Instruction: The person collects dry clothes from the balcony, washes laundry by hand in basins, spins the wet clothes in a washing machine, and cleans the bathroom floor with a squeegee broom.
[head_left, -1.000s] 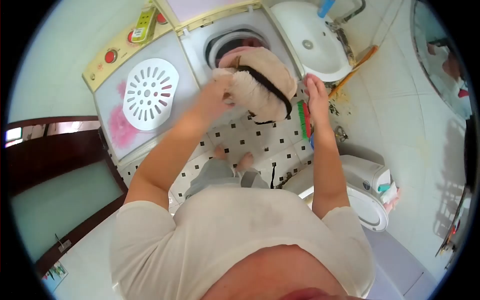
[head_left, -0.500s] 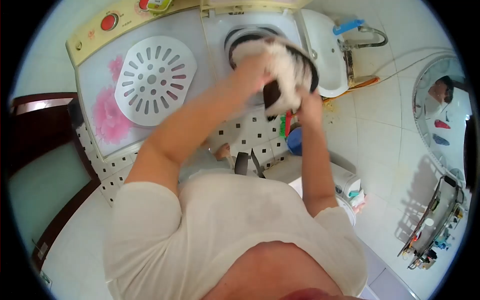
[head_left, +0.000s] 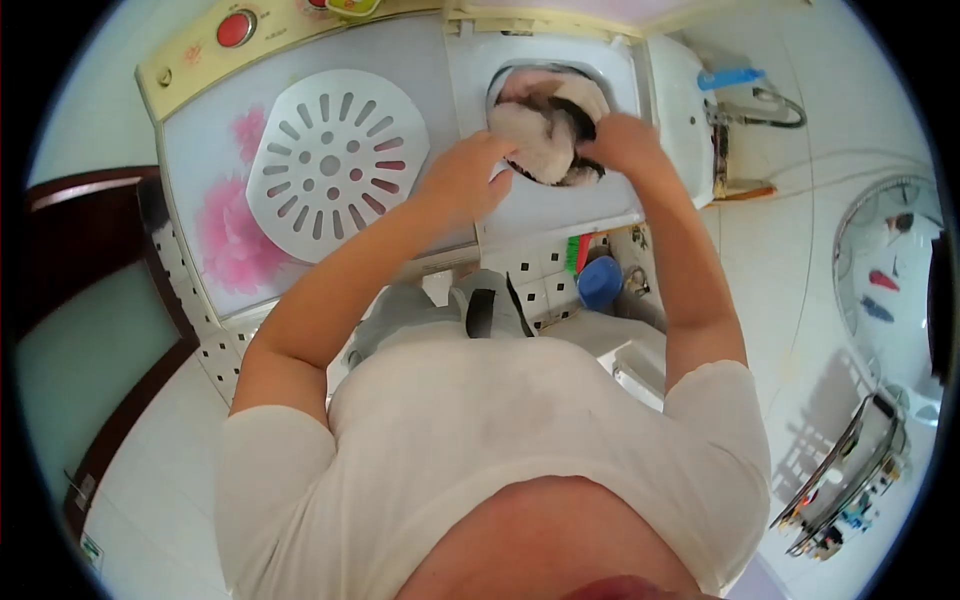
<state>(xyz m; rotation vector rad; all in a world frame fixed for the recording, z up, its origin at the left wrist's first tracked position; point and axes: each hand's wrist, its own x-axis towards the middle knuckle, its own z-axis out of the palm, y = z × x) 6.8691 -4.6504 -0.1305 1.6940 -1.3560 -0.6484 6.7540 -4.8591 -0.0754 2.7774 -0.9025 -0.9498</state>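
Note:
A fluffy cream item with black trim (head_left: 538, 142) lies bunched in the round opening of the washing machine's right tub (head_left: 620, 75). My left hand (head_left: 468, 178) is at the left edge of that opening, beside the fluffy item, its thumb apart from the fingers and nothing visible in it. My right hand (head_left: 622, 145) is at the right edge with its fingers curled on the item's dark part; the fingertips are partly hidden. A white slotted plastic disc (head_left: 330, 165) rests on the machine's left lid (head_left: 215, 130).
A sink (head_left: 680, 110) with a tap (head_left: 770, 108) and a blue object (head_left: 730, 78) adjoins the machine on the right. Below are a blue basin (head_left: 600, 283) and a green-and-red brush (head_left: 577, 253). A wall rack (head_left: 850, 470) and round mirror (head_left: 890, 290) are at the right.
The fluffy item has gone from being held above the machine down into the round opening. My left hand has come off it, and my right hand has moved to the opening's right edge.

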